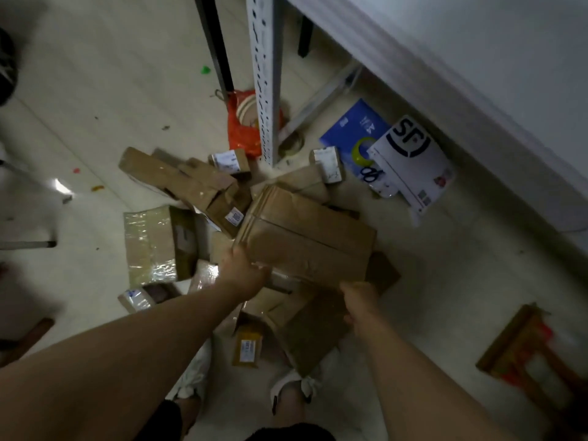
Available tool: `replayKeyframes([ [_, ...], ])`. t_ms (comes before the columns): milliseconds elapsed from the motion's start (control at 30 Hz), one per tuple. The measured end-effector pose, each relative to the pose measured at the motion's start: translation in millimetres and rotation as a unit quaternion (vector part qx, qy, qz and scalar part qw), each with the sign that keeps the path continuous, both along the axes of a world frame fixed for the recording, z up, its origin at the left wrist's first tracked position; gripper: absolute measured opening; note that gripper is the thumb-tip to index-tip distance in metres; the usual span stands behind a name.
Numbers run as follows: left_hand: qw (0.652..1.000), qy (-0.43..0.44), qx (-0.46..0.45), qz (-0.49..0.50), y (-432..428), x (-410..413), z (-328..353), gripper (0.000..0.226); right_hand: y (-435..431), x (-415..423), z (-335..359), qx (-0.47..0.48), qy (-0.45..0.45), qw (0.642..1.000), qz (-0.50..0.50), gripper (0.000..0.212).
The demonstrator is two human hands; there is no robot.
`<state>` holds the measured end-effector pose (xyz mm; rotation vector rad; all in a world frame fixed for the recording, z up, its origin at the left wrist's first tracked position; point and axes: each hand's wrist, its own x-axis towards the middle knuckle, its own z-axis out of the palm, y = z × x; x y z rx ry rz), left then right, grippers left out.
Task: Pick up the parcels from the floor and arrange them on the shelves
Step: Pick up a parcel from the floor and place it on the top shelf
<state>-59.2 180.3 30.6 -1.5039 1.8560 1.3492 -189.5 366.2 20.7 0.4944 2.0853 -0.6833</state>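
Observation:
A pile of brown cardboard parcels lies on the pale floor in front of my feet. On top sits a large brown box [305, 233], tilted. My left hand [243, 270] grips its near left corner and my right hand [361, 300] holds its near right edge. A tape-wrapped box [156, 243] lies to the left, a long flat box [171, 176] behind it, and a small yellow parcel [248, 345] near my feet. The white perforated shelf post [264, 78] rises behind the pile, with the white shelf board [461, 58] at upper right.
A red plastic bag [241, 132] holding tape rolls sits at the post's foot. A blue envelope [353, 128] and a white SF envelope [413, 163] lie under the shelf, with scissors [370, 175] on them. A wooden stool [525, 348] stands at right.

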Motion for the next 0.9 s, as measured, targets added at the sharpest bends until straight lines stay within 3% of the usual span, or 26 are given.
replayKeyframes([
  [133, 0.997, -0.002, -0.071, -0.01, -33.8, -29.6, -56.9, 0.08, 0.1, -36.9, -57.0, -0.013, 0.027, 0.999, -0.028, 0.053],
  [233, 0.995, 0.051, -0.003, 0.084, -55.2, -42.9, -94.0, 0.085, 2.5, -53.2, -87.7, -0.029, 0.013, 0.996, -0.086, 0.075],
  [333, 0.966, 0.096, 0.109, 0.214, -63.8, -49.5, -114.0, 0.098, 5.7, -64.4, -110.5, -0.058, -0.014, 0.987, -0.148, 0.091],
  [433, 0.94, 0.099, 0.168, 0.28, -62.8, -47.5, -113.1, 0.083, 8.8, -69.9, -110.5, -0.072, -0.029, 0.981, -0.18, 0.095],
  [533, 0.914, 0.103, 0.228, 0.32, -56.3, -37.3, -88.0, 0.05, 16.5, -62.9, -80.0, -0.105, -0.023, 0.97, -0.217, 0.097],
  [633, 0.893, 0.086, 0.217, 0.386, -54.6, -24.6, -40.8, 0.065, 27.0, -47.0, -27.6, -0.141, -0.043, 0.948, -0.282, 0.1],
  [733, 0.867, 0.087, 0.235, 0.43, -58.5, -12.4, 17.7, 0.093, 33.0, -29.4, 44.1, -0.195, -0.081, 0.911, -0.354, 0.076],
  [800, 0.846, 0.102, 0.277, 0.445, -62.4, -4.4, 64.1, 0.097, 37.8, -18.0, 92.3, -0.201, -0.081, 0.905, -0.367, 0.073],
  [900, 0.881, 0.068, 0.245, 0.399, -74.3, 18.3, 140.5, 0.069, 47.2, -2.4, 161.8, -0.219, -0.093, 0.906, -0.35, 0.097],
])
